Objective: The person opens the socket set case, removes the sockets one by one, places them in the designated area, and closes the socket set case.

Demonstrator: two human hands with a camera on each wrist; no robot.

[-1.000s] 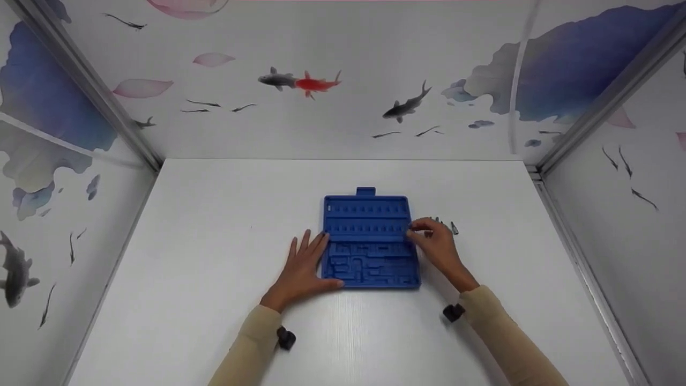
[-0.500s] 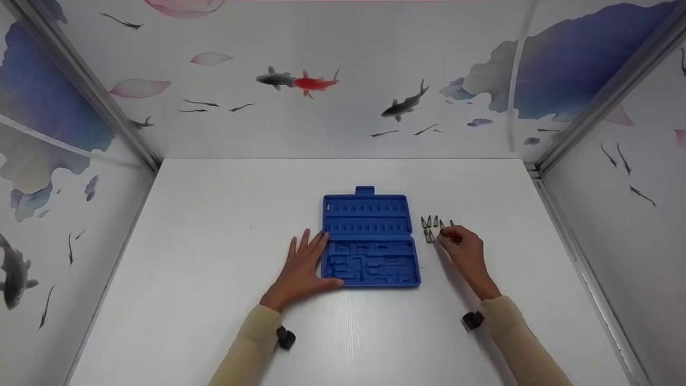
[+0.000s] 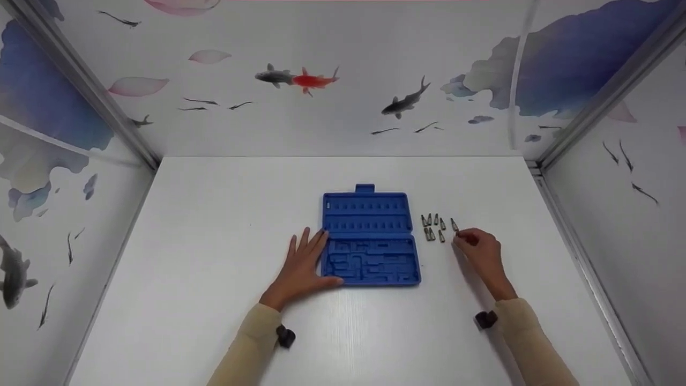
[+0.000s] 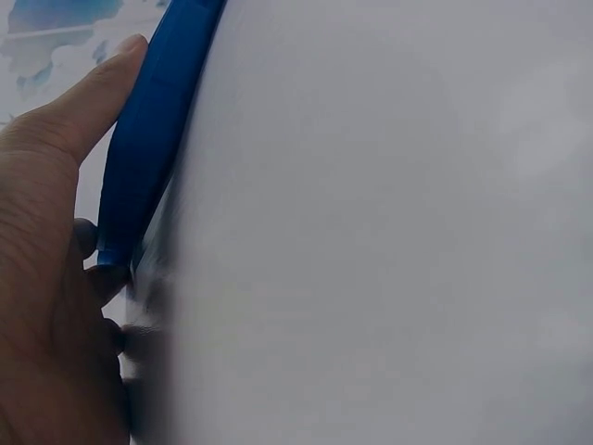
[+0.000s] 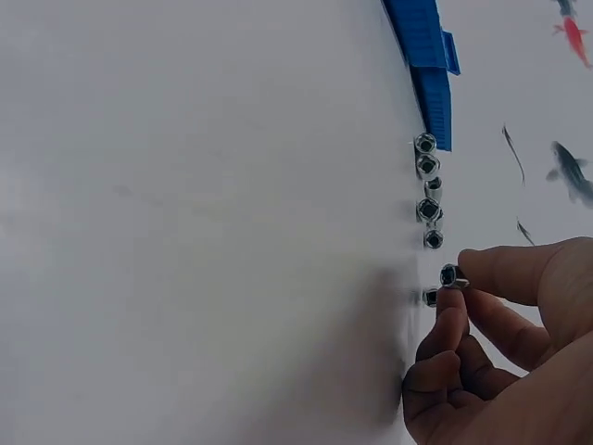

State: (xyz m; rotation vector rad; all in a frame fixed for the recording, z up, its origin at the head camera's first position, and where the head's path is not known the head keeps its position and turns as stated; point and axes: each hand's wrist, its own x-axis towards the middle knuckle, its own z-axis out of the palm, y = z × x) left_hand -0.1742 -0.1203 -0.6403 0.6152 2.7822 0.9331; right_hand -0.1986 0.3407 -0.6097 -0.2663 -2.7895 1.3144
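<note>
I see a white table point(image 3: 214, 257) boxed in by panel walls point(image 3: 343, 107) printed with fish, one red fish point(image 3: 316, 81), pink petals and blue washes, metal corner posts point(image 3: 88, 86).

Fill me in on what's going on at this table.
A person sits at a white table with an open, empty blue bit case. The left hand rests flat against the case's left edge. The right hand pinches one small metal bit beside a cluster of bits right of the case.
</note>
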